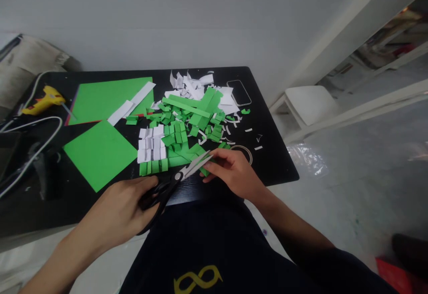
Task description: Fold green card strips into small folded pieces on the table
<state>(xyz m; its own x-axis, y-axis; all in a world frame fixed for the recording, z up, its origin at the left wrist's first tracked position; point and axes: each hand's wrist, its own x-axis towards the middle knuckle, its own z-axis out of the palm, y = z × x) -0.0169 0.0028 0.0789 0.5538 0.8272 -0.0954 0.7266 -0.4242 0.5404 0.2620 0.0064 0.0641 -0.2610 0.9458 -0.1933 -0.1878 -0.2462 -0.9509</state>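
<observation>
Black-handled scissors (179, 177) are gripped in my left hand (122, 202), their blades slightly apart and pointing right. A small piece of green paper (204, 171) is pinched in my right hand (234, 169), next to the blade tips. The blades lie over or around this paper; I cannot tell which. Just beyond the scissors sits a green sheet (179, 157) with rows of folded white paper pieces (152, 144) and folded green pieces (154, 166). Behind it is a heap of cut green strips (200, 109) and white scraps (194, 84).
On the left of the black table (281, 165) lie a yellow glue gun (47, 100) with a white cable (50, 138), a green sheet stack (100, 98) and a square green sheet (100, 153). A phone-shaped outline (239, 92) and tape ring (245, 153) lie right. A white stool (309, 102) stands beyond.
</observation>
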